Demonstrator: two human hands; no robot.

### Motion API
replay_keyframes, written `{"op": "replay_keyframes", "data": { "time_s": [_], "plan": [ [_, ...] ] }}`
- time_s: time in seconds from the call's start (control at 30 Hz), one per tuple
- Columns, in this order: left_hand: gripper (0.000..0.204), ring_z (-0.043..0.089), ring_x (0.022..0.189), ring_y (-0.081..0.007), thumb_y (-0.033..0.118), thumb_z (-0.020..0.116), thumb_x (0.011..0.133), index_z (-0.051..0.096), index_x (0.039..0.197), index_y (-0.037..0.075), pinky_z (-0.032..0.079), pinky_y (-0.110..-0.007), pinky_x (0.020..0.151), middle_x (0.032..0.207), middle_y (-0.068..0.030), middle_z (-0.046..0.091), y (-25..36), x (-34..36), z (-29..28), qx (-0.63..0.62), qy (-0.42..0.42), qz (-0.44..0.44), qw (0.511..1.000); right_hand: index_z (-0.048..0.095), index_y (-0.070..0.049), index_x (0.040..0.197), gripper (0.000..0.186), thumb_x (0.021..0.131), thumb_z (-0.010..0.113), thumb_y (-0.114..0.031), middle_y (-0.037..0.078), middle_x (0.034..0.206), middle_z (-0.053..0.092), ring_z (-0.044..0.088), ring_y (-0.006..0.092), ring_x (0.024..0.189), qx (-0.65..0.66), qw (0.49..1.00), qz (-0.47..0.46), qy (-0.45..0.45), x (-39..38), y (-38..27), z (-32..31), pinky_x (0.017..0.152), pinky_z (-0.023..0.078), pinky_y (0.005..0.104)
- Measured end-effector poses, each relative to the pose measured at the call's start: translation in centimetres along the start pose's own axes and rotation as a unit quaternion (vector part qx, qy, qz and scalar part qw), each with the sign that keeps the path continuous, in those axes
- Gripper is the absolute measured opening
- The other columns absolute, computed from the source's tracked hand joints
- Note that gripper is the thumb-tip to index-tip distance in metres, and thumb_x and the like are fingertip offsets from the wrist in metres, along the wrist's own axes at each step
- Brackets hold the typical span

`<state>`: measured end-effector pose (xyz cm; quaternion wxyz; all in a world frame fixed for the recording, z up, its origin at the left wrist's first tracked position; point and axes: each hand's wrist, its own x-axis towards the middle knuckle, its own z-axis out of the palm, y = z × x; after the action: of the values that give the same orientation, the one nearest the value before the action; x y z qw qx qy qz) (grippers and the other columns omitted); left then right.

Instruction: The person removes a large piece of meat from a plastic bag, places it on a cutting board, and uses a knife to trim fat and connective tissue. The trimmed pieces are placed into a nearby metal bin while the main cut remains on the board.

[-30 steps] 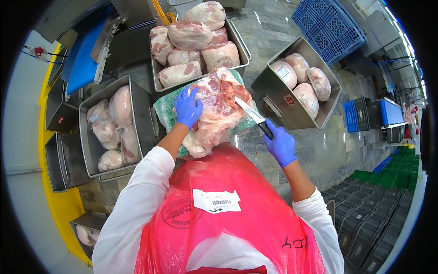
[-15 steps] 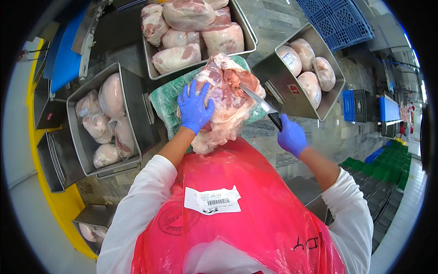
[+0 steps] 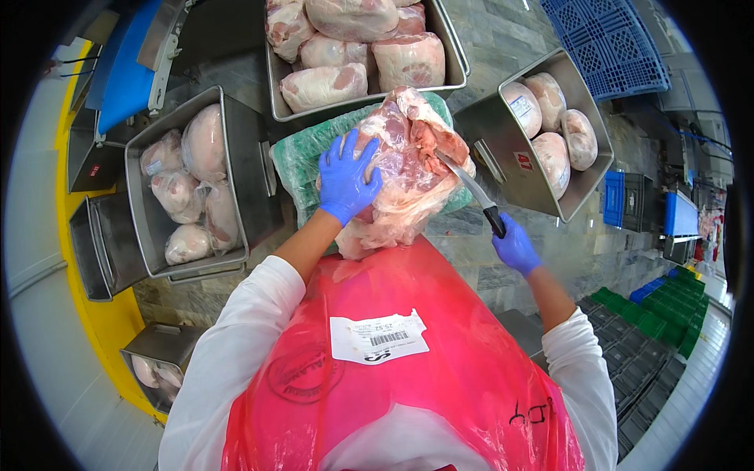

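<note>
A large raw cut of meat point(image 3: 408, 177), pink with pale fat, lies opened out on a green plastic-wrapped surface point(image 3: 294, 169) in front of me. My left hand point(image 3: 348, 182), in a blue glove, rests on the left side of the meat with its fingers spread. My right hand point(image 3: 517, 245), gloved the same way, is closed round the black handle of a knife point(image 3: 473, 188). The curved blade points up and left, and its tip touches or enters the right part of the meat; how deep it goes I cannot see.
Metal bins of wrapped meat stand at the far side point(image 3: 367, 108), left point(image 3: 236, 173) and right point(image 3: 503, 129). A blue plastic pallet point(image 3: 609, 47) is at the far right. Green crates point(image 3: 656, 310) stand lower right. A red apron point(image 3: 408, 306) covers my front.
The view has shifted, so the surroundings sit further right. My right hand and the knife are slightly lower beside the meat, with the blade steeper. My left hand stays on the meat.
</note>
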<state>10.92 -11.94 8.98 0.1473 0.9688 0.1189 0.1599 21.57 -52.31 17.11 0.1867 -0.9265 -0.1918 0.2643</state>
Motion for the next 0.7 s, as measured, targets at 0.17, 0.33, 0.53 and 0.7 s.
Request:
{"op": "replay_keyframes", "data": {
  "time_s": [0.17,0.33,0.53,0.7],
  "plan": [
    [0.064,0.039,0.145,-0.0435,0.042,0.066,0.090,0.058,0.153,0.031,0.028,-0.063,0.117,0.163,-0.0151,0.043,-0.7,-0.3,0.3,-0.005,-0.004,0.002,1.000,0.063,-0.008,0.119,0.035,0.088,0.074,-0.022,0.026,0.090,0.072,0.071,0.0475,0.087,-0.195,0.980,-0.006,0.029,-2.1,-5.6,-5.9,0.076,0.055,0.0568],
    [0.066,0.044,0.140,-0.0429,0.045,0.070,0.089,0.058,0.149,0.020,0.030,-0.063,0.116,0.151,-0.0164,0.052,0.8,0.6,-0.8,0.011,-0.017,0.016,1.000,0.065,-0.010,0.118,0.040,0.089,0.078,-0.033,0.024,0.087,0.073,0.071,0.0445,0.083,-0.171,0.982,0.008,0.082,-7.1,-7.8,-8.4,0.072,0.056,0.0559],
    [0.079,0.058,0.121,-0.0415,0.057,0.078,0.084,0.060,0.137,0.000,0.044,-0.056,0.103,0.126,-0.0220,0.063,8.2,2.7,-2.1,-0.022,-0.125,0.001,0.992,0.068,-0.005,0.118,0.042,0.090,0.079,-0.035,0.024,0.085,0.072,0.070,0.0458,0.080,-0.040,0.991,0.061,0.116,-10.5,-5.5,-2.6,0.068,0.053,0.0517],
    [0.069,0.066,0.102,-0.0435,0.052,0.081,0.084,0.061,0.125,0.000,0.053,-0.056,0.087,0.114,-0.0257,0.065,9.7,0.6,-0.1,-0.098,-0.137,0.038,0.985,0.069,-0.005,0.117,0.043,0.091,0.079,-0.037,0.024,0.090,0.075,0.074,0.0435,0.083,0.098,0.982,0.108,0.117,-13.1,-4.4,3.0,0.071,0.057,0.0504]
  ]
}}
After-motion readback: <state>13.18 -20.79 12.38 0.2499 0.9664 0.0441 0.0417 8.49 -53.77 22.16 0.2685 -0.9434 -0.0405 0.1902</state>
